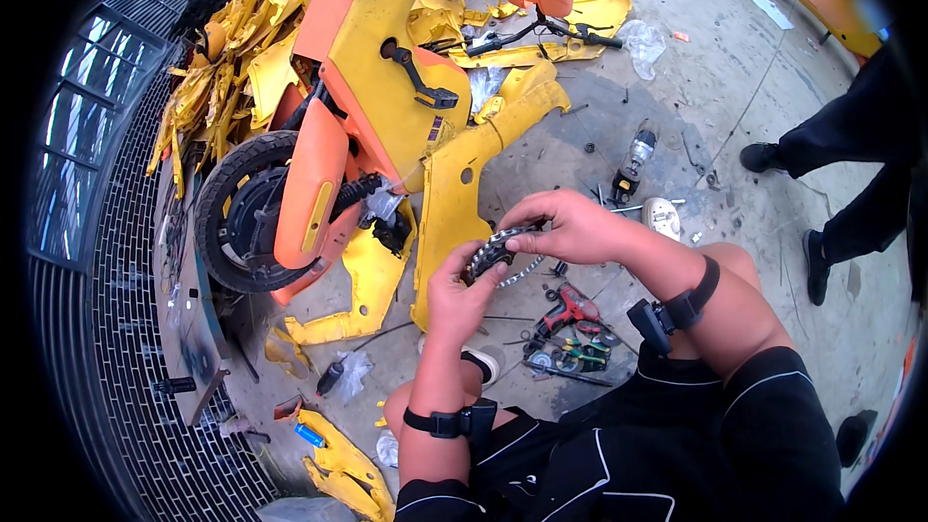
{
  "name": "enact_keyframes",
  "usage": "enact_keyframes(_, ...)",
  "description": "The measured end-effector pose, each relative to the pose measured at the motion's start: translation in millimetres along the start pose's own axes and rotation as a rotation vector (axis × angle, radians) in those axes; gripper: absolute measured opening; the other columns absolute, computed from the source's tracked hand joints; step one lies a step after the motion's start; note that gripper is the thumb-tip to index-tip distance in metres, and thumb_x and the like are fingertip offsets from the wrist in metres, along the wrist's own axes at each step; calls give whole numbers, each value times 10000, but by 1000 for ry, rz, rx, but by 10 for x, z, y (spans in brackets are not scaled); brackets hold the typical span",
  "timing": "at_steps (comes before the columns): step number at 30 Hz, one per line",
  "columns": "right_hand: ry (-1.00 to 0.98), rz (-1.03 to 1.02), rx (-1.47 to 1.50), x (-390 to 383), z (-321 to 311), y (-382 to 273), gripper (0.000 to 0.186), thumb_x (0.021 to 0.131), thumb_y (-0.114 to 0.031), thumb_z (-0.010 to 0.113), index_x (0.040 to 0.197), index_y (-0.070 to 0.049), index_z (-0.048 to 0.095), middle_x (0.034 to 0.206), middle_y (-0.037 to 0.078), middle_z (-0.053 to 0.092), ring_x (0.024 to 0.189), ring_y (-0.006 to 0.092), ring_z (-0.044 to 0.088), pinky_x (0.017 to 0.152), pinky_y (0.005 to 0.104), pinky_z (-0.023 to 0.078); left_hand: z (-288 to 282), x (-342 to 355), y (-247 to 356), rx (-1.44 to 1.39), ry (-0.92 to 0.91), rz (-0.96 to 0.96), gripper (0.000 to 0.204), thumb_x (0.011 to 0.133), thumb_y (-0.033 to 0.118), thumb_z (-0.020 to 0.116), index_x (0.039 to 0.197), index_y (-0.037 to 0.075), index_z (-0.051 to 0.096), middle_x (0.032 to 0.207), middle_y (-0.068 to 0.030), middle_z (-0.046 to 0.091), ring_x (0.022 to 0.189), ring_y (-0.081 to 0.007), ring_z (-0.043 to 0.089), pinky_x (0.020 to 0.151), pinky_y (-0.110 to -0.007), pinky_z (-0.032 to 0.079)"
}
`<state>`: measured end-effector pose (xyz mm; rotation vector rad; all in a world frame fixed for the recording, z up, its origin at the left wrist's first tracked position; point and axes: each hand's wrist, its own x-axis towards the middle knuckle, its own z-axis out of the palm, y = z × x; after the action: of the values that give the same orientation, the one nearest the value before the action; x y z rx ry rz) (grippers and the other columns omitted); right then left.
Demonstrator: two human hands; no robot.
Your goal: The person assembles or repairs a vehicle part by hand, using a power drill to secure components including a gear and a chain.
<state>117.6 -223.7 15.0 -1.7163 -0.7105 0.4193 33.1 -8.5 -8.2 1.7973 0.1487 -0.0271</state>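
Silver chain (528, 273), dark round part (492, 254) | left hand (457, 292) clamped on part, right hand (565, 227) on chain, likely steadying the loop | red drill (574, 305) nearby

Grey floor (764, 222): red drill (570, 307), yellow panels (372, 280) lying.

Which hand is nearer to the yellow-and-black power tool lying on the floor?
Right. The right hand is below and left of the power tool in the picture; the left hand is farther off, lower and further left.
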Motion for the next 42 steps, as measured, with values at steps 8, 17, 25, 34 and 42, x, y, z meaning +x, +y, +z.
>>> enact_keyframes(8,-5,-62,20,-69,32,-32,295,898,-191,751,1133,-18,705,1031,135,729,949,216,695,855,340,540,56,22,-50,43,-50,0,360,816,80,820,1139,-12,693,1008,-67,679,921,-128,620,782,-276,512)
enact_keyframes(17,47,-75,24,-74,31,-21,286,893,-191,759,1123,-28,713,1000,128,720,917,236,691,831,345,542,66,15,-48,65,-98,-28,379,809,105,828,1153,12,701,1008,-67,679,904,-137,624,777,-284,507)
enact_keyframes(25,82,-84,-35,-50,26,-38,266,881,-180,771,1093,-27,727,973,114,710,886,235,685,807,344,544,69,4,-85,-1,-111,29,388,813,103,827,1164,6,692,981,-67,685,882,-131,622,787,-287,508)
enact_keyframes(34,82,-55,-24,-53,67,-44,267,863,-179,788,1085,-41,738,947,106,709,874,226,682,796,342,541,47,-22,-62,116,-74,55,386,832,66,811,1173,-25,654,989,-54,704,873,-105,646,764,-259,524)
enact_keyframes(42,31,-151,-428,-52,-107,13,223,828,-204,781,1013,-83,750,926,118,701,903,328,675,784,418,540,-2,-26,6,127,93,168,289,790,72,816,1059,23,724,960,-63,696,861,-150,625,805,-280,504)
